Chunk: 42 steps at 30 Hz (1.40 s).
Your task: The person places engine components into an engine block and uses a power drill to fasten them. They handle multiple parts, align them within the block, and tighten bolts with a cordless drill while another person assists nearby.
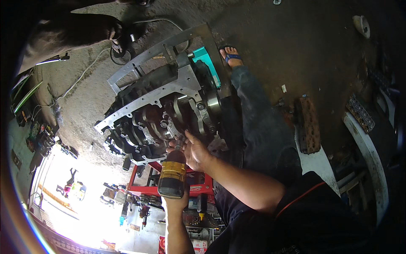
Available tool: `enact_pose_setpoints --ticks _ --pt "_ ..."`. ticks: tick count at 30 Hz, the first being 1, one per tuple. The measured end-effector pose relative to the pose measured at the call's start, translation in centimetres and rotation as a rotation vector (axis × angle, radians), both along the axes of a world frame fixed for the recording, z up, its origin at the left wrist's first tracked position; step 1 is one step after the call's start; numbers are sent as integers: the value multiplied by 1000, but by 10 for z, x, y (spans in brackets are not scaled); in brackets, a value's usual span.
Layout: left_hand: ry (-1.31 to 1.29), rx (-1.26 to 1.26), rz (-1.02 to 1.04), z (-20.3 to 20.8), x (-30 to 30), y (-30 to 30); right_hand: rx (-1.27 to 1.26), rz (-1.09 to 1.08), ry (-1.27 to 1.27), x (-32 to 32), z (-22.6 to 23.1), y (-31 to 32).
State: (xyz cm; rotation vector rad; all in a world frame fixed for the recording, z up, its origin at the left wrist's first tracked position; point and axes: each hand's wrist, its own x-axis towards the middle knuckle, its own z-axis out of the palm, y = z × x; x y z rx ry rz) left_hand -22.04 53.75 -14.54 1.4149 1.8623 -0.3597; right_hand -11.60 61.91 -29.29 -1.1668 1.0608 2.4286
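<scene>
A grey engine block (189,78) lies with its crankshaft and bearing caps facing up. Over its near side is a yellow-and-black cordless impact wrench (172,171), its nose pointing at the caps. My left hand (174,204) grips the wrench from below, and the tool's body hides most of those fingers. Beside the nose, my right hand (197,153) has its fingers closed around the socket end, close to the bolts of a bearing cap. Whether the socket sits on a bolt head cannot be made out.
A metal stand frame (198,31) surrounds the block's far side, with a teal piece (206,63) beside it. Near me stands a red cart (206,186) with tools. My sandalled foot (231,57) rests at the right. Another person's limb (76,38) reaches in at far left. A rusty metal part (310,125) lies right.
</scene>
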Motion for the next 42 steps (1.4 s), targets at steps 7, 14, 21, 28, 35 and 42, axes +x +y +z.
enact_pose_setpoints --ticks 7,14,21,28,35,42 --pt "-47 -136 192 0 2 8 -194 -28 11 -9 32 21" --pt "-83 -16 529 24 8 21 -211 -74 49 -6 53 19" --pt "-44 20 546 37 -12 36 84 -51 20 -44 72 55" --pt "-154 59 490 11 -30 75 -44 -48 125 -38 47 79" --pt "-24 43 162 1 -46 88 -50 -184 171 -36 35 76" --pt "-56 -238 136 -2 -56 87 -84 -145 145 -42 40 81"
